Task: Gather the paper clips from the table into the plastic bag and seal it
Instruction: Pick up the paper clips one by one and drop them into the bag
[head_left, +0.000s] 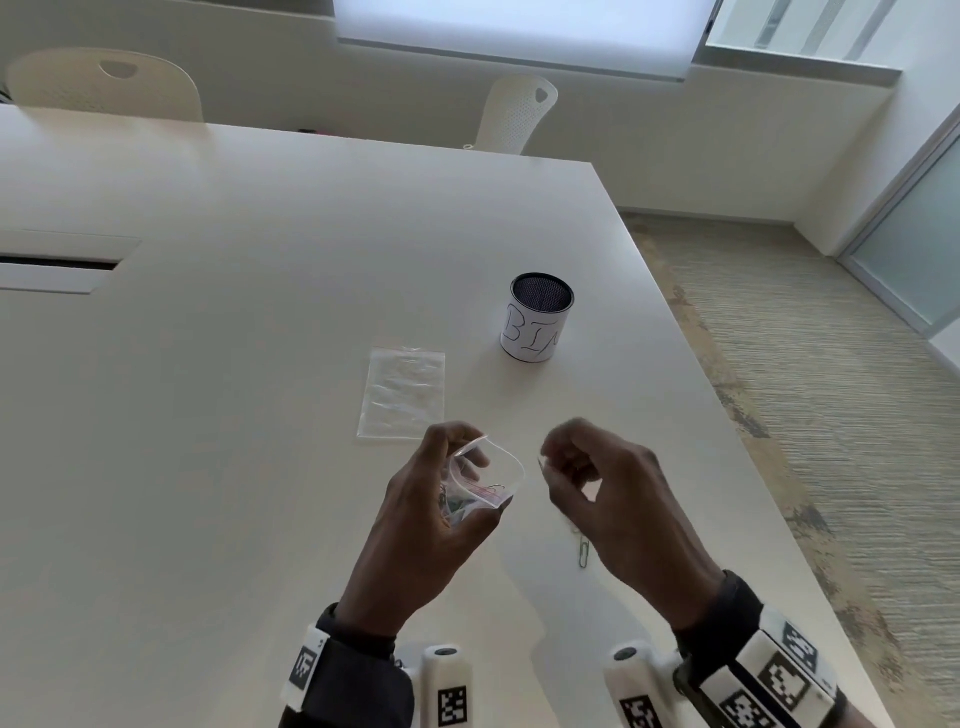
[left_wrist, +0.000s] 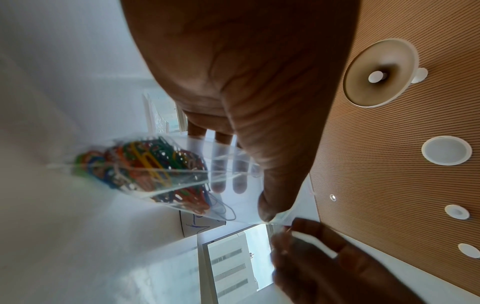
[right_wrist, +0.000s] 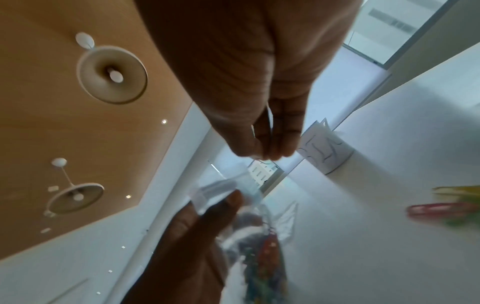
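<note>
My left hand (head_left: 441, 499) holds a small clear plastic bag (head_left: 488, 475) above the table with its mouth bowed open toward the right. Many coloured paper clips (left_wrist: 145, 170) fill the bag's bottom, and my left thumb (left_wrist: 267, 205) pinches its rim. Just right of the mouth, my right hand (head_left: 566, 457) pinches a thin pale paper clip (left_wrist: 311, 244) between thumb and fingertips (right_wrist: 262, 152). One more clip (head_left: 584, 553) lies on the table below my right hand. In the right wrist view, blurred red, yellow and green clips (right_wrist: 451, 205) lie on the table.
A second clear bag (head_left: 402, 395) lies flat on the white table (head_left: 260, 415) beyond my hands. A mesh cup labelled BIN (head_left: 537, 317) stands behind it to the right. The table's right edge (head_left: 727, 441) drops to carpet. Two chairs stand at the far side.
</note>
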